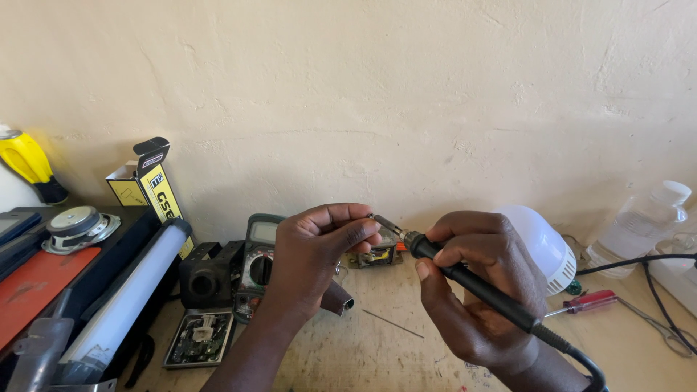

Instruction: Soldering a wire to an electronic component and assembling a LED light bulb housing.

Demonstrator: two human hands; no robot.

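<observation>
Right hand [475, 290] gripped a black soldering iron [485, 287] pen-fashion, fingers curled shut round the handle, its cord running off past the wrist at lower right. Metal tip pointed up-left, meeting the fingertips of the left hand [319, 250]. Left fingers were pressed together at the tip; whatever they pinched was too small to make out. Both hands hovered over the wooden bench [392, 348]. Under the left palm lay a short metal tube [340, 297]. A thin wire [392, 324] lay on the bench between the wrists. Left of them: an opened circuit board [200, 337], a multimeter [258, 261], a white tube lamp [127, 294]. Right: red-handled screwdriver [589, 301], white bulb [541, 243] behind the right knuckles, clear plastic bottle [639, 229]. Farthest back, a plaster wall [363, 94].
</observation>
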